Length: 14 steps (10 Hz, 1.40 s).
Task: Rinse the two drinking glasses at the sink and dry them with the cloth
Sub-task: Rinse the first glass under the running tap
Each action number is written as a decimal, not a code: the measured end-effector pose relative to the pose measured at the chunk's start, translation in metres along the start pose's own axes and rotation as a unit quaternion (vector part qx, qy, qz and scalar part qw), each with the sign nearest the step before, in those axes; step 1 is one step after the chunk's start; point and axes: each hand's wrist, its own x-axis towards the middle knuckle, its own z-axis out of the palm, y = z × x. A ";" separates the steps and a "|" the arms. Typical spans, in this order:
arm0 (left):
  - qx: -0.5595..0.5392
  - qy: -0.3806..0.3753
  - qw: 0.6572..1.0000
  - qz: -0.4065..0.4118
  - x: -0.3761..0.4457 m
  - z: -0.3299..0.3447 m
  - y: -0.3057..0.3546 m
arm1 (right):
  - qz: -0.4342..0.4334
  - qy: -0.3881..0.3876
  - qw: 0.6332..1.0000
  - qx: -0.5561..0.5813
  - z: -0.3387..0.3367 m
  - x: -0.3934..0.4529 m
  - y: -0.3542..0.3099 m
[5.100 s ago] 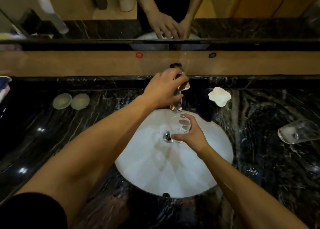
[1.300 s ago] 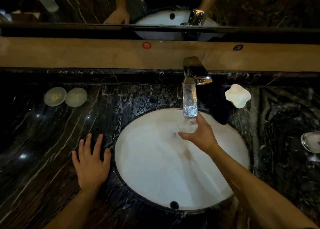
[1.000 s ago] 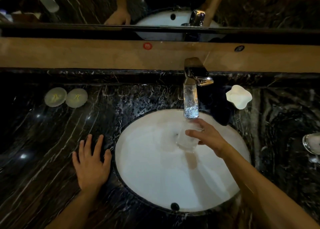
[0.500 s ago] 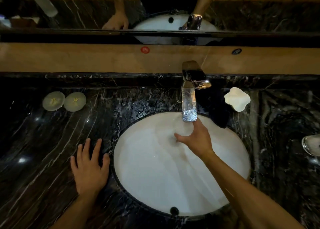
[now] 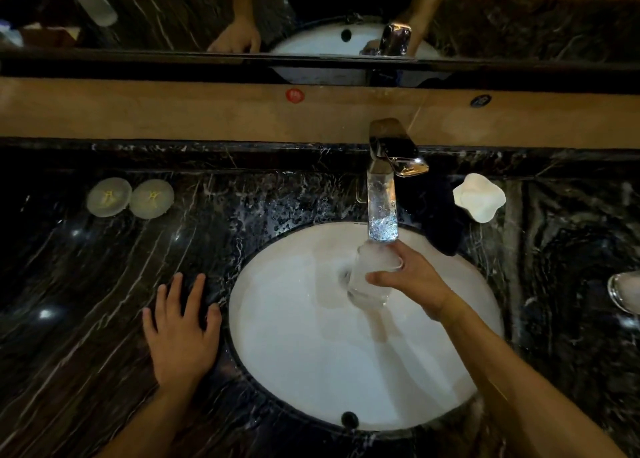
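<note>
My right hand (image 5: 414, 286) grips a glass (image 5: 372, 277) under the running tap (image 5: 382, 194) over the sink (image 5: 311, 371), while my left hand (image 5: 181, 333) rests flat, fingers spread, on the counter (image 5: 86, 284).

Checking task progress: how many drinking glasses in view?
2. One glass is gripped by the right hand under the tap over the sink. The other glass sits on the counter at the right edge, partly cut off.

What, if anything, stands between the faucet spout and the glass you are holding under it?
Nothing visible does. The right hand grips the drinking glass over the sink basin, with its open mouth just below the faucet spout. The left hand rests flat on the countertop, well clear.
</note>
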 end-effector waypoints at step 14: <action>-0.008 -0.001 1.000 0.005 -0.001 -0.003 0.002 | -0.058 0.169 0.964 -0.197 0.014 0.000 -0.013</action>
